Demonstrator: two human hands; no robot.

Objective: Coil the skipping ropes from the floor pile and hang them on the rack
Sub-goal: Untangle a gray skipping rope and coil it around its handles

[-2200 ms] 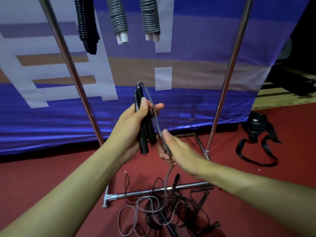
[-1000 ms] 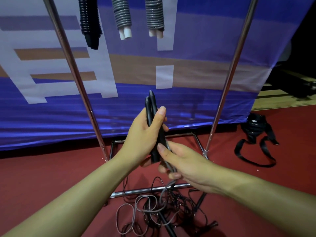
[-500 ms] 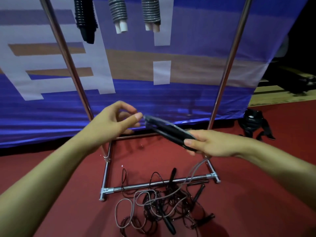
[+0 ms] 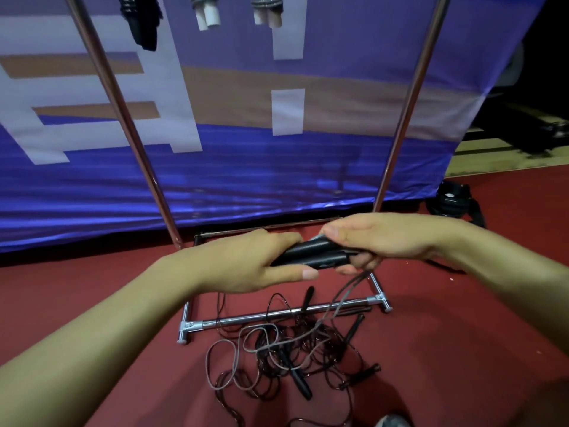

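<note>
Red floor (image 4: 92, 288), blue banner (image 4: 277, 186) behind the chrome rack (image 4: 129, 124). Top left, three coiled ropes already hang: one black (image 4: 140, 23), two grey (image 4: 207, 13) (image 4: 267, 12).

My left hand (image 4: 246, 263) has fingers curled round the near end of the two black handles (image 4: 314, 255), thumb laid along the underside. My right hand (image 4: 378, 238) pinches the other end, thumb on top, fingers wrapped under. Handles lie side by side, roughly level.

The grey cord (image 4: 338, 303) drops from my right hand, over the rack's base bar (image 4: 277, 314), into the floor pile (image 4: 292, 359), where it loops through the dark ropes.

Risks, as I judge them: winding now could drag neighbouring ropes up, since the cord is tangled in the pile; the cord could catch on the base bar; the handles could slip apart if either grip loosens; slack loops could knot.

Far right, a black strap bundle (image 4: 452, 201) lies on the floor, well apart.
</note>
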